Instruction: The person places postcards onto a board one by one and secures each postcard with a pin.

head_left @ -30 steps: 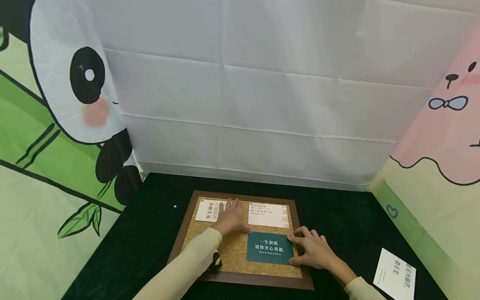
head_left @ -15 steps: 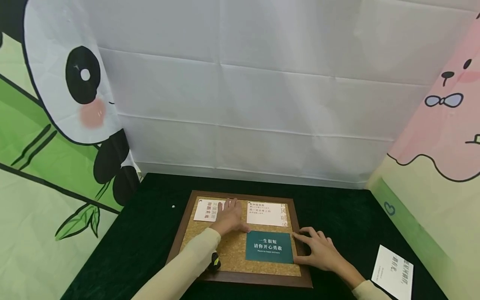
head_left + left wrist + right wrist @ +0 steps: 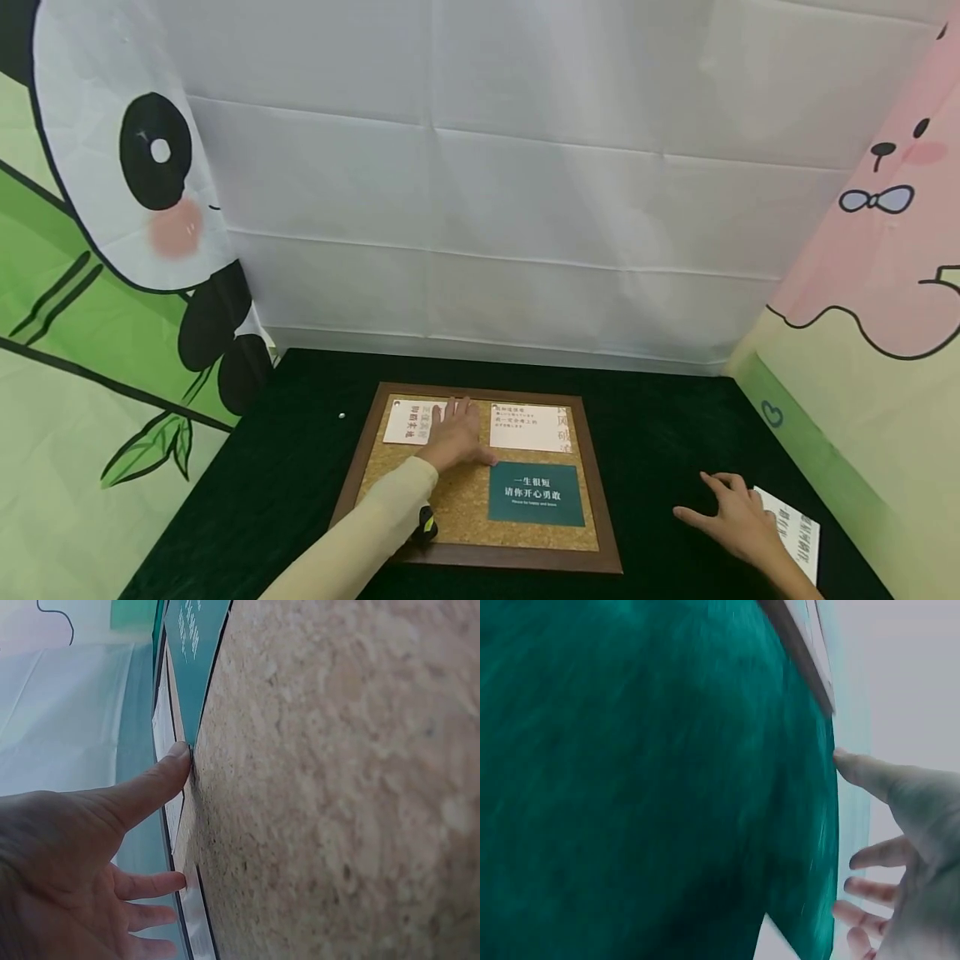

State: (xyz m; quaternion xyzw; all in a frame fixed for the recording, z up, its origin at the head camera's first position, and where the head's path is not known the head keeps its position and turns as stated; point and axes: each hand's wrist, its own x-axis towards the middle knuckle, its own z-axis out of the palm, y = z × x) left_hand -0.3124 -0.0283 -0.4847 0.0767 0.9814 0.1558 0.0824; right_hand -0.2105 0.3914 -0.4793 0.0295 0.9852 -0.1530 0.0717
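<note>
My left hand (image 3: pixel 455 435) rests on a wood-framed cork board (image 3: pixel 457 492) with its fingers spread. Its thumb tip touches the upper left corner of a teal card (image 3: pixel 536 493), as the left wrist view also shows. The other fingers lie between a white card (image 3: pixel 407 422) at the upper left and a second white card (image 3: pixel 530 427) at the upper right. Off the board to the right, my right hand (image 3: pixel 731 518) hovers over the dark green cloth with thumb and fingers apart, holding nothing. It partly covers a loose white card (image 3: pixel 801 537) with grey print.
A tiny white round thing (image 3: pixel 342 415) lies on the dark green tablecloth (image 3: pixel 645 433) left of the board. A white curtain (image 3: pixel 480 208) hangs behind the table, with cartoon-printed cloths on both sides.
My right hand has left the teal card's right edge and moved right to the loose white card. The left hand stays on the board; the teal card lies where it was.
</note>
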